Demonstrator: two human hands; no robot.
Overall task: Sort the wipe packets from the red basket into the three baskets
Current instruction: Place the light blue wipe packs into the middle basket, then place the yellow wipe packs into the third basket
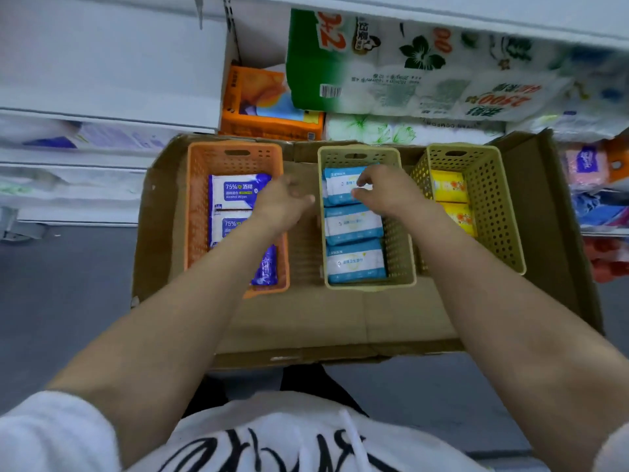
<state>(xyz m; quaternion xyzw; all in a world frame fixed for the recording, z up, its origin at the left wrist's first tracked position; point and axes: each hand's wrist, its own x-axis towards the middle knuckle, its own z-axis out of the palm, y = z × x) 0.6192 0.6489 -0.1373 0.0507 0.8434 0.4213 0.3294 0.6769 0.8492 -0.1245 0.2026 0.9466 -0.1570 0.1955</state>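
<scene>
Right hand (384, 192) pinches far light-blue packet (340, 185) in middle basket (401, 264), squaring the row; left hand (286, 202) loosely curled, empty, betw. baskets.

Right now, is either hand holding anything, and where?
The right hand pinches the near edge of the far light-blue packet in the middle basket. The left hand holds nothing.

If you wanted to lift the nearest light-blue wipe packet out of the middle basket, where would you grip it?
Grip the nearest light-blue packet from above, across its near and far edges: it lies flat, boxed in by the middle basket walls on both sides.
</scene>
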